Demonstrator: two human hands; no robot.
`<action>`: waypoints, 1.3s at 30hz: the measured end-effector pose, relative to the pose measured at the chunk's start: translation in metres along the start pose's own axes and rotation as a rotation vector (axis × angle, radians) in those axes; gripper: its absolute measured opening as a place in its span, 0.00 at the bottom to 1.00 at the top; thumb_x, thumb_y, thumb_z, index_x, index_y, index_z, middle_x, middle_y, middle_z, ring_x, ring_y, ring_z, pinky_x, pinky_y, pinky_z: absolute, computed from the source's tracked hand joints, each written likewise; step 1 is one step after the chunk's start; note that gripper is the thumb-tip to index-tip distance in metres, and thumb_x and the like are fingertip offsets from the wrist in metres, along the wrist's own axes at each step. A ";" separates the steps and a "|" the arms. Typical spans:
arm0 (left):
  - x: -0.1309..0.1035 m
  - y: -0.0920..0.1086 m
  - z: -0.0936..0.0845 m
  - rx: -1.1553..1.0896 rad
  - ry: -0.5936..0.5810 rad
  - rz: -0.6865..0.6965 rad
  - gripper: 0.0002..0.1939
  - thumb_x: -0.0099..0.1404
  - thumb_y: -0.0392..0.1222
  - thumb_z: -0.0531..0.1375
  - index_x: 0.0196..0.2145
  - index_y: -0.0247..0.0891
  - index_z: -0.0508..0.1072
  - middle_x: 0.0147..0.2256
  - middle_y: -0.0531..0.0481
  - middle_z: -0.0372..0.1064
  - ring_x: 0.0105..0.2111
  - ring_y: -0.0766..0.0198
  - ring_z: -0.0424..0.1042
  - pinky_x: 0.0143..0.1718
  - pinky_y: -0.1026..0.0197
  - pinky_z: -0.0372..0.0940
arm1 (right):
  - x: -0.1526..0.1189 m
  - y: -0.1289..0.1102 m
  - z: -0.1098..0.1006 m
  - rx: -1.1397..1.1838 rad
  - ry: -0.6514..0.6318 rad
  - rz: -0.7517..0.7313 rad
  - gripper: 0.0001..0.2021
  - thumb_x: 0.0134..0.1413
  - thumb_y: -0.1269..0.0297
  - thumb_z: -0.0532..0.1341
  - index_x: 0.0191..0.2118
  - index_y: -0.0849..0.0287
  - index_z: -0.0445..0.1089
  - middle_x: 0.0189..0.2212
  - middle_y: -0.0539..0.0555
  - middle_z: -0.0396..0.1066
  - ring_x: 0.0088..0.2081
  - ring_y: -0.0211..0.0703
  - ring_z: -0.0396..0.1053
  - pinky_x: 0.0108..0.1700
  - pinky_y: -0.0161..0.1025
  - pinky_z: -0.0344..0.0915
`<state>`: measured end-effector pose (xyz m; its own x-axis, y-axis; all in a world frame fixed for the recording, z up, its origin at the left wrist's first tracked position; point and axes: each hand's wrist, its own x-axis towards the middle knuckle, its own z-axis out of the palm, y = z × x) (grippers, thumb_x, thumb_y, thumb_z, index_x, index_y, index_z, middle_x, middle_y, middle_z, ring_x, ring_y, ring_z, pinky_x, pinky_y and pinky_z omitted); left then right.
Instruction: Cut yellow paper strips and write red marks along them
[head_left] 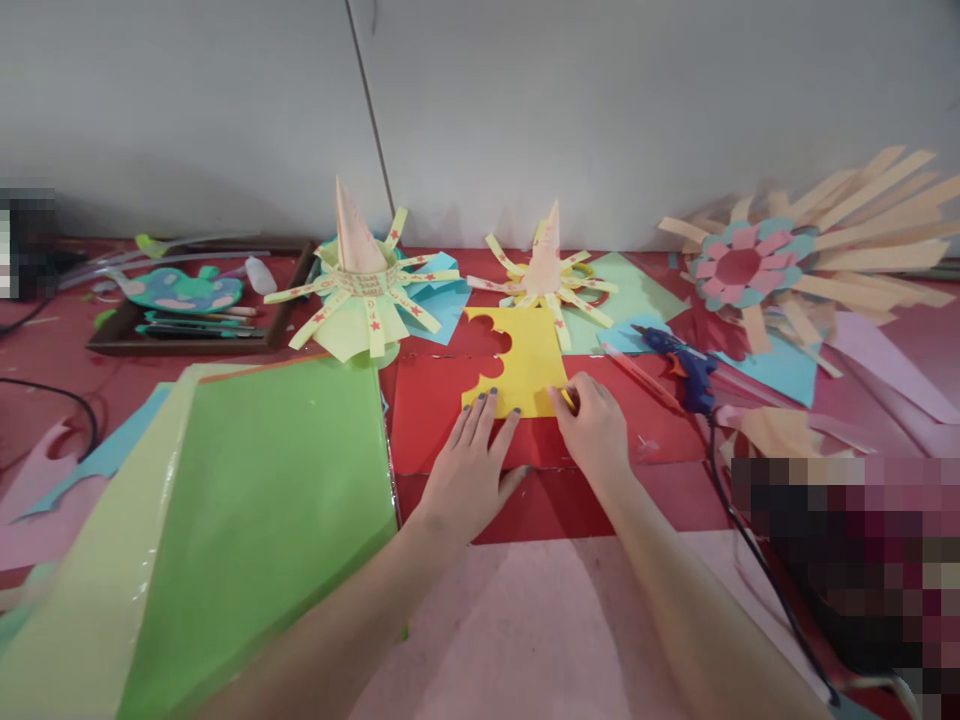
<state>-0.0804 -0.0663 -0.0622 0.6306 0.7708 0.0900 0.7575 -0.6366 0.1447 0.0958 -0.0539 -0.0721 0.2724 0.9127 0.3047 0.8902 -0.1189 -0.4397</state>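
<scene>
Pressing yellow ppr (534, 350) w/ L hand (463, 470), fingers splayed | R hand (598, 425) pinching its corner | L edge showing scallops done, R edge running straight

Plain grey wall (600, 110); dark diagonal line; red tabletop (360, 400).

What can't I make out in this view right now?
All in the head view:
- Right hand: curled fingers hide their own tips; I can't tell whether the grip pinches the yellow paper.
- Red surface beneath the yellow paper: covered by it.
- Green sheet: cut off by the bottom edge.
- Lower right: masked by pixelation.
- Lettering on the star-printed strips: too small.
</scene>
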 end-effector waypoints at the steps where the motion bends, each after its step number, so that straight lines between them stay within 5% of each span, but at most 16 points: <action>1: 0.000 0.000 0.000 -0.006 -0.005 0.001 0.29 0.67 0.52 0.46 0.60 0.32 0.55 0.62 0.32 0.46 0.62 0.49 0.45 0.60 0.48 0.50 | 0.000 0.000 0.000 0.005 0.003 -0.003 0.12 0.56 0.59 0.52 0.25 0.55 0.52 0.23 0.50 0.62 0.28 0.40 0.59 0.32 0.36 0.52; 28: 0.002 0.008 -0.003 -0.023 -0.072 -0.066 0.30 0.66 0.53 0.48 0.62 0.36 0.52 0.63 0.35 0.42 0.63 0.48 0.42 0.61 0.46 0.48 | -0.003 -0.004 0.000 -0.063 0.003 0.019 0.10 0.58 0.58 0.49 0.30 0.57 0.60 0.28 0.54 0.66 0.31 0.44 0.62 0.34 0.39 0.56; 33: 0.001 0.008 0.000 -0.033 -0.061 -0.069 0.30 0.66 0.53 0.48 0.61 0.36 0.52 0.63 0.35 0.42 0.63 0.49 0.41 0.61 0.46 0.48 | -0.008 -0.012 0.000 -0.107 0.101 -0.024 0.18 0.56 0.53 0.51 0.46 0.60 0.63 0.45 0.63 0.67 0.45 0.52 0.63 0.42 0.47 0.61; 39: 0.001 0.009 -0.001 -0.035 -0.057 -0.070 0.30 0.66 0.52 0.48 0.61 0.35 0.52 0.63 0.33 0.42 0.63 0.49 0.41 0.61 0.48 0.47 | -0.016 -0.022 0.005 -0.101 -0.001 -0.121 0.21 0.58 0.55 0.50 0.53 0.59 0.61 0.60 0.63 0.54 0.61 0.55 0.51 0.54 0.53 0.57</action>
<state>-0.0737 -0.0713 -0.0601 0.5859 0.8101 0.0221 0.7942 -0.5794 0.1831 0.0700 -0.0643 -0.0713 0.1609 0.9231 0.3494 0.9487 -0.0470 -0.3127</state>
